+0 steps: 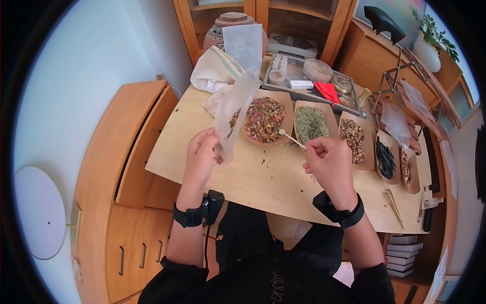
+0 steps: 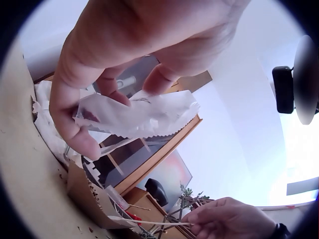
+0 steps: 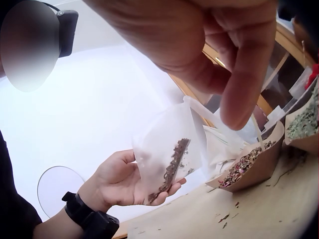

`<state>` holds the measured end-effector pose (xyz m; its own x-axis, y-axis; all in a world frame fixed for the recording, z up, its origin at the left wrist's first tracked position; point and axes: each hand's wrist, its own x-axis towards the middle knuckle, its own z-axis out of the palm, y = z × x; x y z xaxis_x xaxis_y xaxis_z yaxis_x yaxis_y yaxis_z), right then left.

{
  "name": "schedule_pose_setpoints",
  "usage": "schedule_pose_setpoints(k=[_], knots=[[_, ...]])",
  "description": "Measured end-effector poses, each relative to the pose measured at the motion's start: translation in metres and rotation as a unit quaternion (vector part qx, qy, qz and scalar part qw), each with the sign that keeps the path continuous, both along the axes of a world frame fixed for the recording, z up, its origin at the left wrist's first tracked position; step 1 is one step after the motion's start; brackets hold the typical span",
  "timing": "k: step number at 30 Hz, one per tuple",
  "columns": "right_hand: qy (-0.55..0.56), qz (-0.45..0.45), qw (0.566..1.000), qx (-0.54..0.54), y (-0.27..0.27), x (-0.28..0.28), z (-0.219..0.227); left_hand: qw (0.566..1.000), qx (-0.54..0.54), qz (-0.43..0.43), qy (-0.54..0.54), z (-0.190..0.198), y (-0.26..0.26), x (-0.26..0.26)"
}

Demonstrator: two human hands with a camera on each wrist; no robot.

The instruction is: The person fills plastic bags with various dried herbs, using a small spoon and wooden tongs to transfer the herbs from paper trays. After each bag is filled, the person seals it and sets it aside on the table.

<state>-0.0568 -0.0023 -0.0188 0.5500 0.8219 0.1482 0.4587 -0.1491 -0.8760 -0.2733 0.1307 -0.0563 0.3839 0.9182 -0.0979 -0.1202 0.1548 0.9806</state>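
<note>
My left hand (image 1: 201,154) holds a translucent paper bag (image 1: 237,114) by its lower part, upright over the table. In the right wrist view, brown dried bits show through the bag (image 3: 154,144), gathered low along one side. My right hand (image 1: 330,164) pinches the handle of a small pale spoon (image 1: 291,137), its round bowl pointing left at the edge of a paper tray of mixed dried petals (image 1: 265,119). Directly beyond the right hand stands a paper tray of green dried herb (image 1: 311,121).
More paper trays hold brown chopped pieces (image 1: 353,139), black sticks (image 1: 385,158) and pale slices (image 1: 406,168). Wooden tweezers (image 1: 394,207) lie at the right. Behind stand a grey tray (image 1: 273,90) of small containers, a white cloth bag (image 1: 215,71) and a patterned jar (image 1: 215,38).
</note>
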Motion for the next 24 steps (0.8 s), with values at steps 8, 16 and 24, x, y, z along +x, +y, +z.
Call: schedule_pose_setpoints(k=[8, 16, 24], knots=[[0.120, -0.034, 0.992, -0.028, 0.016, -0.011, -0.018, 0.994, 0.039, 0.050, 0.093, -0.013, 0.011, -0.008], [0.229, -0.009, 0.973, -0.026, 0.025, -0.009, -0.026, 0.970, 0.146, 0.041, 0.191, -0.025, 0.016, -0.008], [0.222, 0.016, 0.973, -0.056, 0.028, 0.006, -0.031, 0.958, 0.181, 0.058, 0.216, -0.010, 0.018, 0.004]])
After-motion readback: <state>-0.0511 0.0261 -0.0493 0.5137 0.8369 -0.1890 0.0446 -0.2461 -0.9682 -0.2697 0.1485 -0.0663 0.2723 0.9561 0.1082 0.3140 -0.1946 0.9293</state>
